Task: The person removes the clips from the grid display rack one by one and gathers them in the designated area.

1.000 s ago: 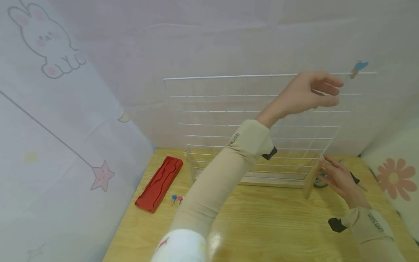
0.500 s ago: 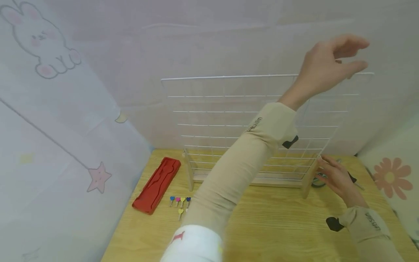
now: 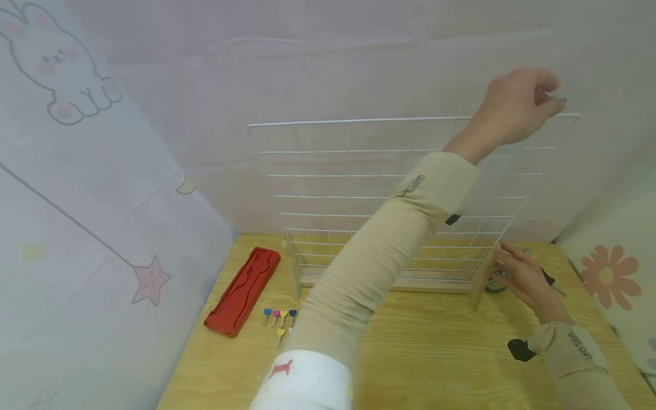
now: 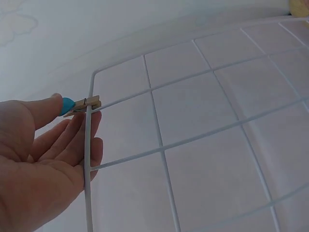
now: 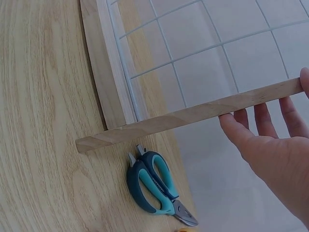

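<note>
At the upper right corner of a white wire grid, my left hand pinches a small wooden clothespin with a blue top. In the left wrist view the clothespin sits across the grid's edge wire, the thumb against its blue end and fingers partly behind the wire. My right hand holds the grid stand's wooden side post; in the right wrist view, fingertips touch the post's edge, and the thumb is mostly cut off by the frame. From the head, the left hand hides most of the clothespin.
A red molded tray lies on the table's left side. Several small heart-topped clips lie near it, some hidden by the left sleeve. Scissors with teal handles lie beside the post. Printed cloth hangs behind and beside the table.
My left hand has moved up and right to the grid's corner, and its fingers have closed on the clothespin. The right hand has stayed at the post. The view has shifted slightly.
</note>
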`<state>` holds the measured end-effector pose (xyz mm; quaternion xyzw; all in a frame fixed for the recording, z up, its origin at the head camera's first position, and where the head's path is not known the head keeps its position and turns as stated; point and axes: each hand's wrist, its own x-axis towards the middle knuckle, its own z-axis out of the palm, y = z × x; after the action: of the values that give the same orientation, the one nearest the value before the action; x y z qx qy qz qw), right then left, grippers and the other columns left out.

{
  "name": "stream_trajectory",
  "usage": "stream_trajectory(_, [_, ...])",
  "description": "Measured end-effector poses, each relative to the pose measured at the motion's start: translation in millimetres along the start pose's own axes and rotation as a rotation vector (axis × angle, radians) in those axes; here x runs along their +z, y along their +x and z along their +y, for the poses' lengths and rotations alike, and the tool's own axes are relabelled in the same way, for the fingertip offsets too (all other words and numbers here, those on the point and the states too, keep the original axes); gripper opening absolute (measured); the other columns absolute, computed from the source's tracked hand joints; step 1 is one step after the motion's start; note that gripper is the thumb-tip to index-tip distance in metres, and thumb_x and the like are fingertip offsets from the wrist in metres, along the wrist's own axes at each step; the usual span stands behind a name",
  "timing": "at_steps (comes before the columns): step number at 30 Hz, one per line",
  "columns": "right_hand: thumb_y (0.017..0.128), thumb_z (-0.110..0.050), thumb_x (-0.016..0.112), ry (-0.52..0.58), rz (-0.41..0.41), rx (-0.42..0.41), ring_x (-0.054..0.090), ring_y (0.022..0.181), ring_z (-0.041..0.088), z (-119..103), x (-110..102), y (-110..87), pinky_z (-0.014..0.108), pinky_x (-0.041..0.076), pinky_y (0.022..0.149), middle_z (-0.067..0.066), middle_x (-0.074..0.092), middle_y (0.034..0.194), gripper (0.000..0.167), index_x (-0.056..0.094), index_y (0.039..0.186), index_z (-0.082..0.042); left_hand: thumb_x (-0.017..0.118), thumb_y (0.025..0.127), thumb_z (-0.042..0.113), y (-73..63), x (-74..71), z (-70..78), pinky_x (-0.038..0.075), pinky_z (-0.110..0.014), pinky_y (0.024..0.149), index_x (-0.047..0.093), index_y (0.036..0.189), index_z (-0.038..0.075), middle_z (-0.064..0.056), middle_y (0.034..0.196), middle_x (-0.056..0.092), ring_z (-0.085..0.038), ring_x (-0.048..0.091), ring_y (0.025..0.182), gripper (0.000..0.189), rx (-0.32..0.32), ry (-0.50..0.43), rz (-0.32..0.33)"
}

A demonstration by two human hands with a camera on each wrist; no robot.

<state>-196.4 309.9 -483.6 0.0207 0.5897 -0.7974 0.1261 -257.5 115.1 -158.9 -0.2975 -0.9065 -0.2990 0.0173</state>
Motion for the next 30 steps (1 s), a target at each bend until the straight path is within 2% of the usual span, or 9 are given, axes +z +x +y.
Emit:
stream_trajectory(7, [0.101,-0.021,0.05,0.019,-0.002,-0.003,0.057,0.102,0.0,0.2,0.7,-1.3,0.023,0.051,0.087,-0.013,0.042,0.12,0.08,-0.011,0.151,-0.007,0.052,0.099,0.036,-2.5,5.0,-0.6,0.034,-0.003,0.078,0.066,0.116,0.028,0.019,0.105,0.06,0.008,0.05,0.095,0.023,0.052,0.046,0.035])
stream_trajectory(14, [0.101,-0.021,0.05,0.012,-0.006,-0.005,0.057,0.102,-0.001,-0.1,2.0,-1.1,0.023,0.051,0.087,-0.014,0.043,0.12,0.08,-0.01,0.152,-0.007,0.055,0.097,0.036,-2.9,7.7,-1.9,0.035,-0.005,0.076,0.068,0.111,0.029,0.02,0.101,0.062,0.007,0.05,0.088,0.02,0.06,0.043,0.079])
stream_trajectory(19, [0.101,-0.021,0.049,0.012,-0.01,-0.007,0.057,0.102,-0.001,1.1,2.2,-0.5,0.023,0.05,0.088,-0.014,0.042,0.12,0.079,-0.01,0.152,-0.007,0.052,0.099,0.034,-4.0,10.5,-4.5,0.034,-0.005,0.076,0.068,0.111,0.029,0.02,0.1,0.063,0.006,0.047,0.082,0.021,0.069,0.054,0.118])
stream_trajectory(25, [0.101,-0.019,0.049,0.029,-0.01,-0.009,0.058,0.102,0.001,1.6,5.4,0.6,0.024,0.051,0.087,-0.014,0.046,0.119,0.078,-0.01,0.152,-0.006,0.051,0.1,0.033,-8.3,7.1,-9.7,0.035,-0.004,0.074,0.068,0.111,0.026,0.017,0.086,0.064,0.006,0.051,0.074,0.022,0.092,-0.109,0.198])
stream_trajectory(27, [0.101,-0.019,0.049,0.031,-0.008,-0.005,0.058,0.102,0.001,1.2,6.3,0.2,0.024,0.051,0.087,-0.014,0.046,0.118,0.079,-0.009,0.152,-0.006,0.052,0.1,0.033,-10.9,4.5,-10.6,0.035,-0.003,0.075,0.067,0.113,0.024,0.016,0.086,0.064,0.008,0.053,0.077,0.023,0.117,-0.15,0.194])
stream_trajectory(30, [0.101,-0.019,0.05,0.042,-0.007,0.006,0.058,0.102,0.001,0.6,6.6,0.0,0.025,0.051,0.087,-0.014,0.046,0.118,0.079,-0.009,0.152,-0.007,0.054,0.099,0.034,-16.1,0.0,-10.2,0.034,-0.001,0.077,0.065,0.117,0.024,0.017,0.092,0.064,0.011,0.053,0.086,0.024,0.126,-0.195,0.152])
